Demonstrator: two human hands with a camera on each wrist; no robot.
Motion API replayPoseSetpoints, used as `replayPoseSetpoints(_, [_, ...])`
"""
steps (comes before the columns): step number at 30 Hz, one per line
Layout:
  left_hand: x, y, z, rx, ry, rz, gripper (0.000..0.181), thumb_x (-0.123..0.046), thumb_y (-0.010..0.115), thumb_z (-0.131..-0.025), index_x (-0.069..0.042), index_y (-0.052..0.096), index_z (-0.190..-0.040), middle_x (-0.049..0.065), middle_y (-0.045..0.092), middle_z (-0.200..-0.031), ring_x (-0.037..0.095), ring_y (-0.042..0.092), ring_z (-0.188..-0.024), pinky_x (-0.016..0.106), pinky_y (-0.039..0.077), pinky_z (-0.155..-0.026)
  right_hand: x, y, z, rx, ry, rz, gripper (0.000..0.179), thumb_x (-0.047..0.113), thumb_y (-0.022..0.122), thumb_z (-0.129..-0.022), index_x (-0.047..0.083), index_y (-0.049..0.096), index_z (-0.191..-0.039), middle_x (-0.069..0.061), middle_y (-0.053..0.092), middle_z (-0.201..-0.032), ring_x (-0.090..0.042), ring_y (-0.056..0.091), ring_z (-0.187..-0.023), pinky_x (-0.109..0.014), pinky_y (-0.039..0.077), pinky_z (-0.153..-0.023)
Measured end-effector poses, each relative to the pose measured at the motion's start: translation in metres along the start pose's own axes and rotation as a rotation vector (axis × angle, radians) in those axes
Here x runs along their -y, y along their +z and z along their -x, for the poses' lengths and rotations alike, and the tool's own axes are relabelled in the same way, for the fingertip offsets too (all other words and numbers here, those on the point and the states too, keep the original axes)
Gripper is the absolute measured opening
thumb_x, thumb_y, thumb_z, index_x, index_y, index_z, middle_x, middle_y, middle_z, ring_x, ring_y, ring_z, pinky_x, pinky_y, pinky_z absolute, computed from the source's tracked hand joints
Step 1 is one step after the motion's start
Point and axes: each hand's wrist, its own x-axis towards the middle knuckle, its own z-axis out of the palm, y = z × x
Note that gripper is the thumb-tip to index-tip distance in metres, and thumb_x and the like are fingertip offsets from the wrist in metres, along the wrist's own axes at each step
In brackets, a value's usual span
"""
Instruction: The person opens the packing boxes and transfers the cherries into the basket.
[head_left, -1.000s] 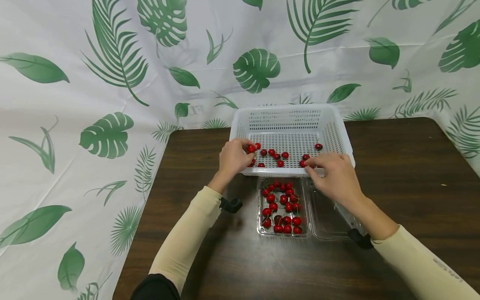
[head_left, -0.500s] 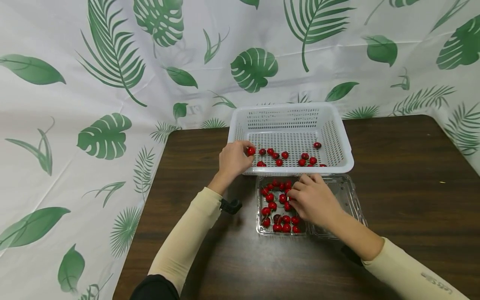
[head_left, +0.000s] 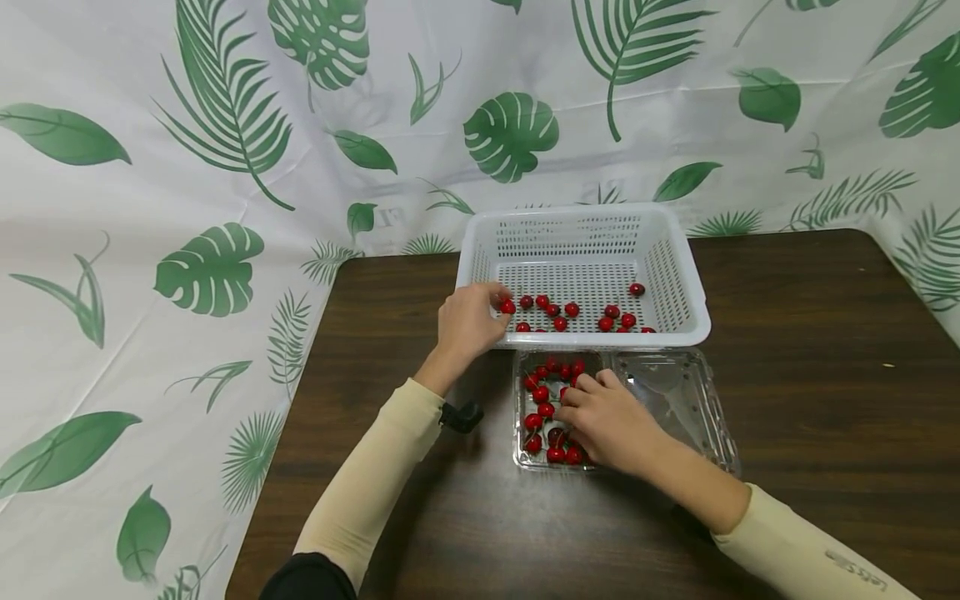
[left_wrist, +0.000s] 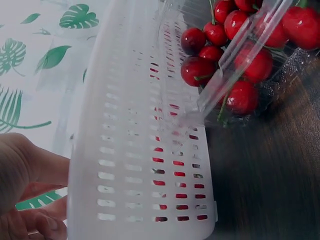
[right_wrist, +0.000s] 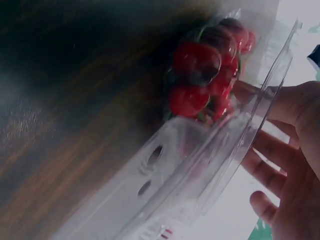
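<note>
A cherry (head_left: pixel 507 307) sits pinched between the thumb and a finger of my left hand (head_left: pixel 468 321), at the left side of a white perforated basket (head_left: pixel 600 340). Several loose cherries (head_left: pixel 572 309) lie on the basket floor. Just in front stands a clear plastic box (head_left: pixel 517 417) with rows of red cherries (head_left: pixel 541 394), some with stems. My right hand (head_left: pixel 611 421) reaches over its right side, fingers down among the fruit. In the right wrist view the thumb goes past the clear rim to the cherries (right_wrist: pixel 195 62); I cannot tell whether it holds one.
The box's clear lid (head_left: pixel 667 383) lies folded open to its right, partly under the right forearm. All of this stands on a dark wooden table (head_left: pixel 810 333). Behind it hangs a white cloth (head_left: pixel 420 167) printed with green leaves.
My right hand has left the basket's right part and come to the clear box, then shifted slightly lower and left over it. The left hand stays at the basket with the cherry.
</note>
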Motion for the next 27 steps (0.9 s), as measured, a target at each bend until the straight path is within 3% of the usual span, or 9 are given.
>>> replayPoseSetpoints(5, [-0.005,-0.002,0.004,-0.023,0.037,-0.016,0.024,-0.021,0.076,-0.082,-0.021,0.076,-0.106,-0.003,0.071,-0.090,0.017,0.065,-0.076,0.035,0.050,-0.055,0.005,0.002,-0.002,0.042,-0.033,-0.015,0.021,0.023,0.080,-0.077,0.021,0.077,-0.097,0.003,0.068,-0.089,-0.021,0.054,-0.082,-0.037,0.035,-0.072])
replayPoseSetpoints(7, [-0.009,-0.003,0.007,-0.025,0.084,-0.015,0.023,-0.021,0.076,-0.082,-0.022,0.076,-0.106,-0.004,0.071,-0.088,0.015,0.063,-0.075,0.034,0.049,-0.054,0.006,0.003,-0.002,0.056,-0.032,-0.024,0.018,0.022,0.079,-0.078,0.021,0.078,-0.096,0.004,0.069,-0.087,-0.020,0.055,-0.080,-0.036,0.035,-0.071])
replayPoseSetpoints(9, [-0.015,-0.004,0.012,0.003,0.180,-0.011,0.022,-0.021,0.076,-0.083,-0.021,0.075,-0.105,-0.005,0.070,-0.086,0.014,0.062,-0.074,0.032,0.048,-0.055,0.006,0.006,-0.003,0.070,-0.029,-0.030,0.016,0.020,0.079,-0.079,0.021,0.078,-0.094,0.004,0.069,-0.087,-0.019,0.055,-0.079,-0.035,0.034,-0.069])
replayPoseSetpoints(11, [-0.023,-0.005,0.017,0.064,0.323,-0.032,0.020,-0.022,0.076,-0.084,-0.020,0.075,-0.105,-0.007,0.069,-0.083,0.011,0.061,-0.071,0.029,0.047,-0.054,0.006,0.008,-0.003,0.076,-0.034,-0.032,0.017,0.019,0.079,-0.078,0.021,0.078,-0.094,0.004,0.070,-0.086,-0.019,0.055,-0.078,-0.035,0.033,-0.069])
replayPoseSetpoints(14, [-0.033,-0.002,0.025,0.228,0.528,-0.084,0.015,-0.023,0.075,-0.086,-0.019,0.076,-0.101,-0.009,0.067,-0.079,0.008,0.059,-0.068,0.027,0.047,-0.057,0.006,0.011,-0.005,0.065,-0.048,-0.033,0.023,0.016,0.080,-0.075,0.022,0.077,-0.097,0.004,0.071,-0.088,-0.019,0.056,-0.080,-0.036,0.033,-0.070])
replayPoseSetpoints(16, [-0.038,0.004,0.030,0.329,0.613,-0.145,0.011,-0.021,0.074,-0.086,-0.020,0.076,-0.096,-0.010,0.066,-0.078,0.007,0.057,-0.067,0.027,0.047,-0.058,0.006,0.013,-0.007,0.053,-0.061,-0.028,0.028,0.015,0.081,-0.073,0.022,0.076,-0.099,0.005,0.071,-0.091,-0.019,0.057,-0.081,-0.036,0.033,-0.071])
replayPoseSetpoints(18, [-0.043,0.011,0.035,0.392,0.647,-0.225,0.005,-0.018,0.073,-0.085,-0.020,0.075,-0.089,-0.009,0.065,-0.077,0.009,0.056,-0.067,0.028,0.047,-0.060,0.007,0.015,-0.008,0.051,-0.072,-0.021,0.030,0.014,0.081,-0.073,0.022,0.076,-0.102,0.005,0.072,-0.094,-0.019,0.058,-0.084,-0.037,0.034,-0.071])
replayPoseSetpoints(22, [-0.048,0.028,0.043,0.377,0.666,-0.412,0.006,-0.017,0.071,-0.086,-0.021,0.072,-0.081,-0.005,0.066,-0.075,0.014,0.062,-0.070,0.032,0.052,-0.064,0.008,0.018,-0.010,0.071,-0.087,0.007,0.035,0.012,0.079,-0.074,0.022,0.076,-0.107,0.003,0.072,-0.101,-0.020,0.060,-0.089,-0.039,0.038,-0.074])
replayPoseSetpoints(27, [-0.051,0.043,0.047,0.380,0.649,-0.479,0.006,-0.024,0.070,-0.089,-0.021,0.073,-0.085,-0.003,0.068,-0.076,0.016,0.065,-0.073,0.033,0.054,-0.067,0.009,0.017,-0.012,0.089,-0.081,0.015,0.030,0.010,0.077,-0.076,0.022,0.076,-0.104,0.003,0.070,-0.101,-0.021,0.060,-0.092,-0.040,0.039,-0.074])
